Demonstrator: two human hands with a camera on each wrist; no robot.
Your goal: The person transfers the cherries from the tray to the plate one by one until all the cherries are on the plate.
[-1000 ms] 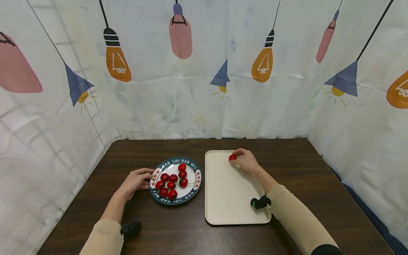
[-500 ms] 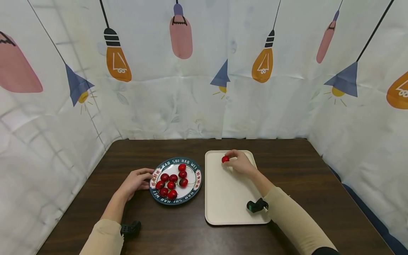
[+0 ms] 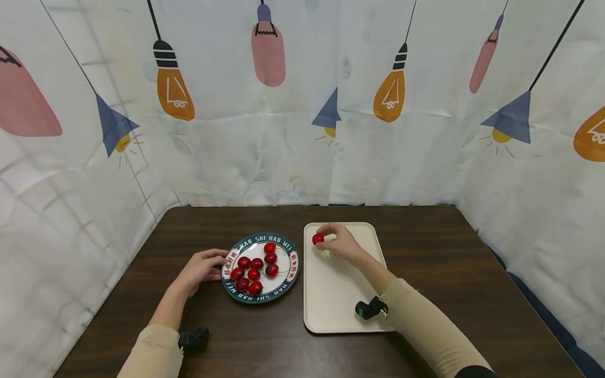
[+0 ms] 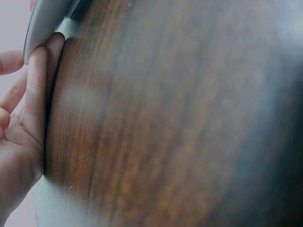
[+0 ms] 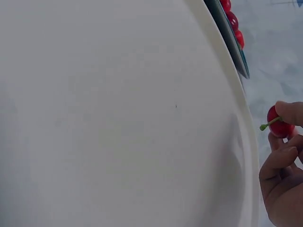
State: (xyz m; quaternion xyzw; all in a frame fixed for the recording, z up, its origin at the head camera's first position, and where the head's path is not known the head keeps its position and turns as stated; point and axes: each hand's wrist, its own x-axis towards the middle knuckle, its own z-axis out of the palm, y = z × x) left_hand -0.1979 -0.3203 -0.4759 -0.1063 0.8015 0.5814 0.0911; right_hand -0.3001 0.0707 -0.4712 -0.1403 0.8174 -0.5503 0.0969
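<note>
My right hand [image 3: 341,242] pinches a red cherry [image 3: 318,239] between thumb and fingers, above the far left part of a cream tray [image 3: 340,299]. In the right wrist view the cherry [image 5: 279,124] shows a short green stem. Left of the tray stands a round plate [image 3: 243,297] with a dark teal lettered rim. Several red cherries [image 3: 255,288] lie on its white middle. At the plate's left edge my left hand [image 3: 202,269] holds the rim; in the left wrist view the thumb is on one side of the plate [image 4: 42,28] and fingers [image 4: 35,90] on the other.
Plate and tray stand on a dark brown wooden table [image 3: 264,341], with a narrow gap between them. A white curtain [image 3: 283,168] printed with lamps surrounds the table's back and sides. Each wrist carries a small black camera [image 3: 194,338].
My right hand has moved left with the cherry, from the tray's far right part toward its left edge. My left hand and the plate have stayed still.
</note>
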